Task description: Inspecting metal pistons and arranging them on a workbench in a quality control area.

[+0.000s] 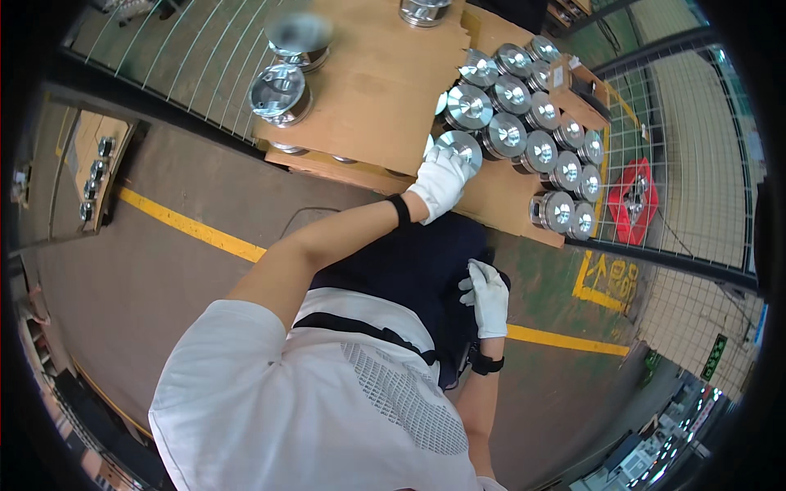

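A: Where's the left hand (pixel 442 182)?
B: Gloved fingers clamped on a shiny metal disc (pixel 460 147), at the near edge of the rows on cardboard (pixel 372 90).
A: Right hand (pixel 489 296)?
B: Idle, fingers loosely together. I'd lift the disc straight up, clear of its neighbours.

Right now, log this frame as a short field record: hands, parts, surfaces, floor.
left hand: gloved, reaching out, on a metal part at the near edge of the group
right hand: gloved, held near the body, holding nothing
parts: shiny round metal pieces packed in rows
sheet: cardboard, bearing three separate round parts
floor: brown, with a yellow line
fence: wire mesh to the right
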Demonstrator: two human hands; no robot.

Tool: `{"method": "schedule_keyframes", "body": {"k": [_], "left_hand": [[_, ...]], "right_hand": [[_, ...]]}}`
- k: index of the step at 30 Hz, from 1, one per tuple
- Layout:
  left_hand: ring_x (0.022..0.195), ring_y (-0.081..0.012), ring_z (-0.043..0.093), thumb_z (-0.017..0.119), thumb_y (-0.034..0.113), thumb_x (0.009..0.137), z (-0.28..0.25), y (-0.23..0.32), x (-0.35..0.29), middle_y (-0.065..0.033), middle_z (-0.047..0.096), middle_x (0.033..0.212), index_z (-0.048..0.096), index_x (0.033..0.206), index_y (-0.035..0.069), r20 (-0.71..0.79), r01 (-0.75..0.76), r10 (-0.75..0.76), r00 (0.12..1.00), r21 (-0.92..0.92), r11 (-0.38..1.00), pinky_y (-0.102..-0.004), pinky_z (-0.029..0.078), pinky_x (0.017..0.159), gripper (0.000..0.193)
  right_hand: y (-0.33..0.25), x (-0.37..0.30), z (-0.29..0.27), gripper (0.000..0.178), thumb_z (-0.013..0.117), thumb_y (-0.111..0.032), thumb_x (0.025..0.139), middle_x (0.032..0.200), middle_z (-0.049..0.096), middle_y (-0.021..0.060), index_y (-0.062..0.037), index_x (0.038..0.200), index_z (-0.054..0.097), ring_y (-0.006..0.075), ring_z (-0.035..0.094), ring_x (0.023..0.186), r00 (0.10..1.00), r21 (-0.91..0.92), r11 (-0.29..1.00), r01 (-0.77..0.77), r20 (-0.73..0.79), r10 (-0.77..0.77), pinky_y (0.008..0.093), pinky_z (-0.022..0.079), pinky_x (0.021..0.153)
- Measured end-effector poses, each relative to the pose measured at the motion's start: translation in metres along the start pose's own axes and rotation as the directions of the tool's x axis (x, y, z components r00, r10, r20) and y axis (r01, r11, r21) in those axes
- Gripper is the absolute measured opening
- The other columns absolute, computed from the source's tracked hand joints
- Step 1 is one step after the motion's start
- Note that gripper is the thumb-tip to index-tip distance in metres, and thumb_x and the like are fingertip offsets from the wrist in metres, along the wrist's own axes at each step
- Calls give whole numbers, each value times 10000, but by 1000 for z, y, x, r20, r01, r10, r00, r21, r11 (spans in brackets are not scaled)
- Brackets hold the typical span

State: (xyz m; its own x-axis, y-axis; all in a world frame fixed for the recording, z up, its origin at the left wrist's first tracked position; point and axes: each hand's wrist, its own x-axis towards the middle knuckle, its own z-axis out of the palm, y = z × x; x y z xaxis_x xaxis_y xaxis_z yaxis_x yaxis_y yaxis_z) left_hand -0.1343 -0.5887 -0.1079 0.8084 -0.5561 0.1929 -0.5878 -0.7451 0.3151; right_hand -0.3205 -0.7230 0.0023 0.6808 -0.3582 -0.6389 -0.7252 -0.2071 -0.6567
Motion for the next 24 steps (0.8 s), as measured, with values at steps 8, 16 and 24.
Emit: {"method": "schedule_keyframes", "body": {"k": [8,16,24], "left_hand": [[956,-329,616,593,97,812,37,-8,31,-183,660,932,648,991,7,-3,-31,33,999,299,954,-475,459,849,208],[918,-312,677,799,375,674,-34,25,50,-170,702,939,699,896,42,256,151,-146,956,3,989,-454,505,779,412],[681,-155,667,904,334,670,-86,78,23,-60,703,806,691,888,16,509,596,-328,796,-756,271,-300,523,643,441]], "right_hand": [[33,-4,-23,333,597,-265,977,784,686,87,-32,1204,668,119,582,533,999,92,996,-13,-33,16,257,476,524],[37,17,-33,336,618,-259,974,783,681,76,-17,1202,660,111,587,546,996,204,975,86,-41,-79,262,470,522],[16,60,-26,479,602,-395,976,1090,669,213,11,1227,640,240,653,1028,920,117,943,313,-285,-270,351,505,902]]}}
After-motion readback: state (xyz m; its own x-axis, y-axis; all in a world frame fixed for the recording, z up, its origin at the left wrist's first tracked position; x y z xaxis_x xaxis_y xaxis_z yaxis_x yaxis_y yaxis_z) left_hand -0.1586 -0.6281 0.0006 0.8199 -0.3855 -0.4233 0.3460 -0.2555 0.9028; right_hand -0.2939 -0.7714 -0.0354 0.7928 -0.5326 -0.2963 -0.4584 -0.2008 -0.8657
